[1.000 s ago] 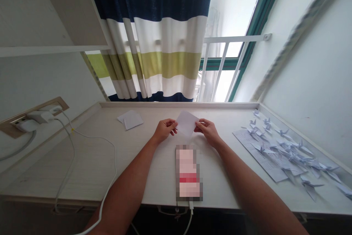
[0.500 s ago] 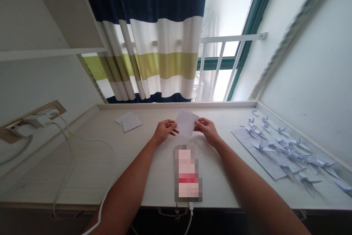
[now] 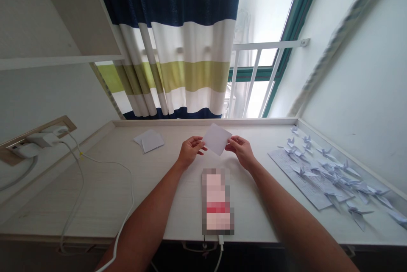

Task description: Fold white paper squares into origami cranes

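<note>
A square sheet of white paper is held up over the desk, turned so that its corners point to the sides. My left hand pinches its left corner, and my right hand pinches the right one. Just below the hands lies a phone with a blurred-out screen and a white cable plugged into its near end. To the left, a few more white paper squares rest in a loose pile.
Several folded paper cranes cover the desk's right side, some on a printed sheet. A white cable runs from the wall socket across the left side. A raised rim borders the back, before a striped curtain.
The paper square has turned slightly and moved a little to the right between my hands. Both hands have shifted slightly right with it.
</note>
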Motion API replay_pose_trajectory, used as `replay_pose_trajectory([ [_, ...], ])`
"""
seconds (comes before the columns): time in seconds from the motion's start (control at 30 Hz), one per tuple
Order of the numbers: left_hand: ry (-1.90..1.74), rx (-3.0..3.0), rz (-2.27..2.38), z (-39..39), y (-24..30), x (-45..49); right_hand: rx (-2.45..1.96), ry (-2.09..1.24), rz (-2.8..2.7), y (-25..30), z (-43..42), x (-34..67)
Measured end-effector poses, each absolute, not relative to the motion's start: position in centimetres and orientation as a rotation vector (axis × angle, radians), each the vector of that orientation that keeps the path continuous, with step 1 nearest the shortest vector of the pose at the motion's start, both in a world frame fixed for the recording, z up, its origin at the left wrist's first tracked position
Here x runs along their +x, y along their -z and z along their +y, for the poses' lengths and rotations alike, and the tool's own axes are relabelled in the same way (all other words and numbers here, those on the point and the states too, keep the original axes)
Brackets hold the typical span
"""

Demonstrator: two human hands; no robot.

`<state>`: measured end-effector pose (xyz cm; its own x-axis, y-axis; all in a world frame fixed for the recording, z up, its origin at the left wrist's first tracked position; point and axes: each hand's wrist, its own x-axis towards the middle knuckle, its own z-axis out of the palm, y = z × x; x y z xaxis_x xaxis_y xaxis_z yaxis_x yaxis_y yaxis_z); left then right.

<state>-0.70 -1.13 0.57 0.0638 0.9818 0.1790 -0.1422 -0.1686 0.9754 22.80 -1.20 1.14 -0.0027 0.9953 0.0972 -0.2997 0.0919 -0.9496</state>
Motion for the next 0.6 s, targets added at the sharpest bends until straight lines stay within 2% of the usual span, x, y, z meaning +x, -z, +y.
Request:
replay_pose_trajectory([
  [0.37, -1.372, 1.268, 1.020, -1.29, -0.97, -0.84, -0.921, -1.242, -1.078, -1.59, -1.46, 22.69],
  [0.6, -1.136, 1.272, 0.924, -1.77, -1.06, -0.76, -0.931, -1.086, -1.116, -1.98, -1.50, 22.77],
])
